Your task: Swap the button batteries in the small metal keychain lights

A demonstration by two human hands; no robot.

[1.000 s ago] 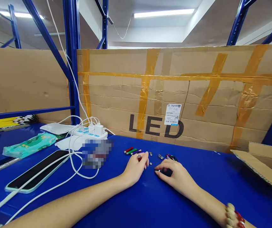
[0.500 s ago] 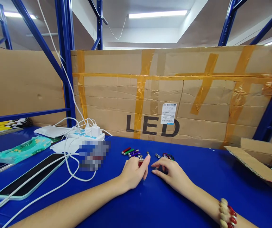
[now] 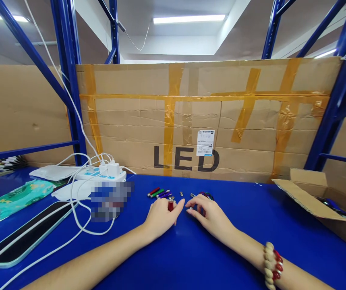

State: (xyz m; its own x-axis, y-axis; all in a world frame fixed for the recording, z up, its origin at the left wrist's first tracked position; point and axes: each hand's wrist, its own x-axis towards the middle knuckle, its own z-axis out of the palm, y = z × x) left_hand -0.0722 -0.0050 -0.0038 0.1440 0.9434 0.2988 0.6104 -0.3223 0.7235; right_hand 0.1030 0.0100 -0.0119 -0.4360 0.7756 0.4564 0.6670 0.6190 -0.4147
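My left hand (image 3: pixel 160 215) rests on the blue table (image 3: pixel 209 257) with its fingers closed round a small red tube (image 3: pixel 170 205) standing upright. My right hand (image 3: pixel 208 215) lies just to its right, fingers curled down over small silver button cells (image 3: pixel 192 195) on the table; what it pinches, if anything, I cannot make out. A bead bracelet (image 3: pixel 272 261) circles my right wrist. Behind my hands lie red, green and purple tubes (image 3: pixel 158 192) and a bunch of coloured clips (image 3: pixel 206 195).
A taped cardboard wall marked LED (image 3: pixel 191 121) closes the back. A white power strip (image 3: pixel 102 173) with cables, a phone (image 3: pixel 24 237) and a green packet (image 3: pixel 12 198) lie at the left. An open cardboard box (image 3: pixel 320 201) sits at the right. Blue rack posts stand either side.
The view has swung to the right. My left hand has stood the red tube upright between its fingers, and both hands have drawn a little closer together.
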